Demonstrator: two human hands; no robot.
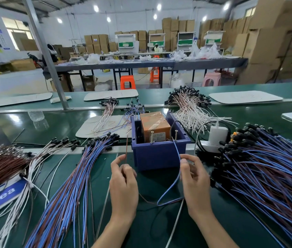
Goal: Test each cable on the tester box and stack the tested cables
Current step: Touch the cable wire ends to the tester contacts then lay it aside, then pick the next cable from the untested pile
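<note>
Testing is in hand. The left hand (123, 178) pinches the cable's thin brown wire end (126, 147) upright, just left of the blue plastic tester box (159, 156) on the green table (150, 235). The right hand (195, 176) pinches the blue wire end (177, 153), whose tip reaches the right screw (176, 136). Next, likely: brown to the left screw (152, 136) — a small, steady aim.

Left hand (123, 183) pinches the brown end of the cable (170, 187) upright; right hand (195, 179) pinches the blue end, tip up beside a screw (176, 135) on the tester box (159, 154).

tester box (159, 151) centre, cable piles left (66, 185) and right (266, 169)
</note>
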